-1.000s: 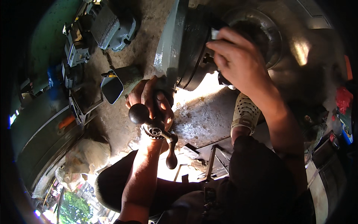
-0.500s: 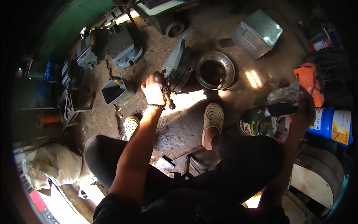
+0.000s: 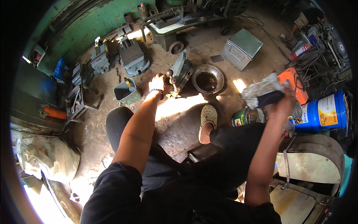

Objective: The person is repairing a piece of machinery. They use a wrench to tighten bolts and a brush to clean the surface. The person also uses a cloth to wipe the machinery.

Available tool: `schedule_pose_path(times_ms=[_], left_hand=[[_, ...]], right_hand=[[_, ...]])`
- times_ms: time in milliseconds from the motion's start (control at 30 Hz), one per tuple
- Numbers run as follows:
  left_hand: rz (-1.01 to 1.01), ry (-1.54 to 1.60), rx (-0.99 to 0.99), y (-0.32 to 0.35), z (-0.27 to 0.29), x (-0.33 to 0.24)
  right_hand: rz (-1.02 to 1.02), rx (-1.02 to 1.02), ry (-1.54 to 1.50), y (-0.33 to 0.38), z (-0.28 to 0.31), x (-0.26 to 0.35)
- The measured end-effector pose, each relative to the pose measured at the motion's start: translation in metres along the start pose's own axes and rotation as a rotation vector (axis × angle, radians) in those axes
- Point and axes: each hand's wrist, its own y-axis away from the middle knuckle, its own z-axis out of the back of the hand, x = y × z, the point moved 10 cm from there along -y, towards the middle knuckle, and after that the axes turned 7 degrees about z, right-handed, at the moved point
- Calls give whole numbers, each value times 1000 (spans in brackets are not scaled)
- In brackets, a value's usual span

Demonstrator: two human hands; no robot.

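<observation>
My left hand (image 3: 157,82) is closed at a metal handle with round ball ends (image 3: 172,80), its fingers partly hidden. This handle sits at the near side of a grey metal machine part (image 3: 182,69), which stands on the floor between my feet and the far bench. Over on the right, my right hand (image 3: 285,101) grips a crumpled, stained whitish rag (image 3: 261,89), held up in the air. Something dark (image 3: 270,98) lies along the rag's lower side; whether it belongs to the rag I cannot tell. Just right of the machine part is a round metal basin (image 3: 220,72) with dark contents.
A grey-green bin (image 3: 128,96) stands left of my left hand, with grey vises (image 3: 133,56) behind it. Farther right are a metal box (image 3: 242,48), an orange case (image 3: 294,84), blue buckets (image 3: 317,114) and an open can (image 3: 248,116). A wheeled bench (image 3: 175,28) spans the back.
My view has tilted up, showing more of the far bench. My right hand has raised the rag and brought it leftward. The left hand stays at the ball-ended handle.
</observation>
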Motion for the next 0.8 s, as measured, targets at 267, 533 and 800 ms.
schedule_pose_path(times_ms=[267,533,800], left_hand=[[-122,-477,440,24,22,-13],[-221,-364,584,96,24,-5],[-350,-192,623,110,40,-20]], right_hand=[[-178,88,-135,15,-27,-52],[-253,186,-157,43,-69,-59],[-248,349,-59,65,-117,-75]])
